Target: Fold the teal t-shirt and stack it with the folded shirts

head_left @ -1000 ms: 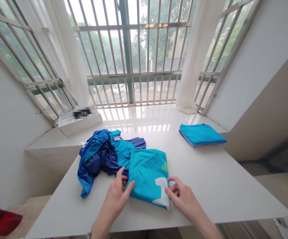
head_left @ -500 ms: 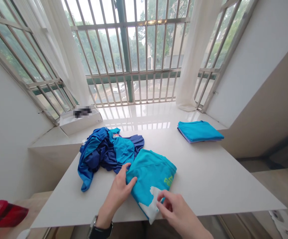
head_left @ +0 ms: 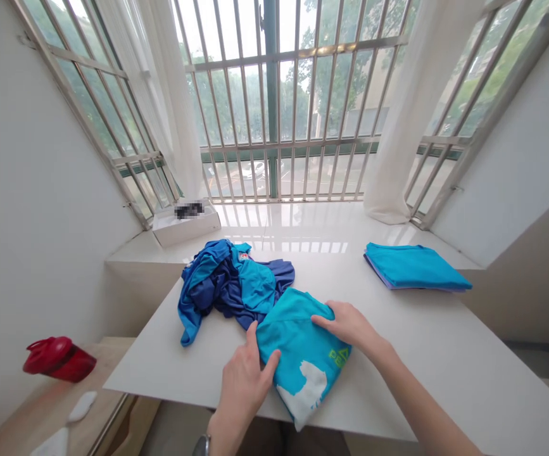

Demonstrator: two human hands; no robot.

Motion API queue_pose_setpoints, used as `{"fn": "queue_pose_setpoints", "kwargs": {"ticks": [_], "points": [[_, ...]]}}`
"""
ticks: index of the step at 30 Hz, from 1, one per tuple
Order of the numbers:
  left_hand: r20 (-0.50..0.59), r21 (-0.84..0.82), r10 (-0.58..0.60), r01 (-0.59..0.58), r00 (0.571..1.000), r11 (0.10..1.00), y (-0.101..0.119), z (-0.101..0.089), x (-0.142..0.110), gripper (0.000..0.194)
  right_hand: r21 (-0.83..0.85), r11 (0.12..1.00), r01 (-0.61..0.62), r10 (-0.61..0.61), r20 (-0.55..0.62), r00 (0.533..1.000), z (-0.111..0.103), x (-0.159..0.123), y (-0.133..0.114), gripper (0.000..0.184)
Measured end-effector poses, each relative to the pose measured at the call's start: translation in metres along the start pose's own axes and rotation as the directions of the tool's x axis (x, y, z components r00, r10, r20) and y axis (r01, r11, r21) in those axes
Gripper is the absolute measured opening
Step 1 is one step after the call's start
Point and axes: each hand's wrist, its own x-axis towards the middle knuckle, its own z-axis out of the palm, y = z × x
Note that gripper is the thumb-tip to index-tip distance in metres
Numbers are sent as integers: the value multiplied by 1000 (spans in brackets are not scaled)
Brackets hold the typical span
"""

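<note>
A folded turquoise T-shirt (head_left: pixel 302 335) with a yellow-green logo and a white print lies near the table's front edge, its lower corner reaching the edge. At its left side my left hand (head_left: pixel 246 373) grips the cloth, thumb on top and forefinger along the edge; the other fingers are partly hidden. My right hand (head_left: pixel 347 326) holds the upper right edge, the thumb on the top layer and the fingers over the far side. Touching the shirt's upper left is a crumpled heap of blue and navy clothes (head_left: pixel 255 285).
A neatly folded stack of blue and purple clothes (head_left: pixel 416 267) lies at the table's right. On the sill stands a white box (head_left: pixel 189 231). Low on the left, a red bottle (head_left: pixel 59 359) rests on a wooden surface below the white table (head_left: pixel 160 380). Barred windows enclose the back.
My right hand has gone from the shirt's white lower corner to its upper right edge. My left hand stays at the left side. The camera view has swung left.
</note>
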Motion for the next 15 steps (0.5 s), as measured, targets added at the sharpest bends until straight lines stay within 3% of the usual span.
{"fn": "queue_pose_setpoints", "kwargs": {"ticks": [4, 7, 9, 11, 13, 15], "points": [[-92, -233, 90, -110, 992, 966, 4, 12, 4, 69, 128, 992, 3, -19, 120, 993, -3, 2, 8, 45], [-122, -520, 119, -166, 985, 838, 8, 21, 8, 73, 305, 952, 22, -97, 234, 967, -4, -4, 17, 43], [-72, -741, 34, -77, 997, 667, 17, 22, 10, 87, 415, 909, 46, -150, 222, 963, -4, -11, 20, 43], [33, -910, -69, 59, 997, 411, 28, 17, 10, 100, 526, 848, 62, -183, 181, 966, -3, -19, 19, 50], [150, -971, -114, 168, 982, 171, 39, 8, 9, 98, 648, 760, 56, -208, 161, 965, -2, -28, 18, 58], [245, -968, -104, 250, 964, 35, 46, -2, 7, 84, 766, 642, 30, -237, 161, 958, -1, -36, 18, 64]]}}
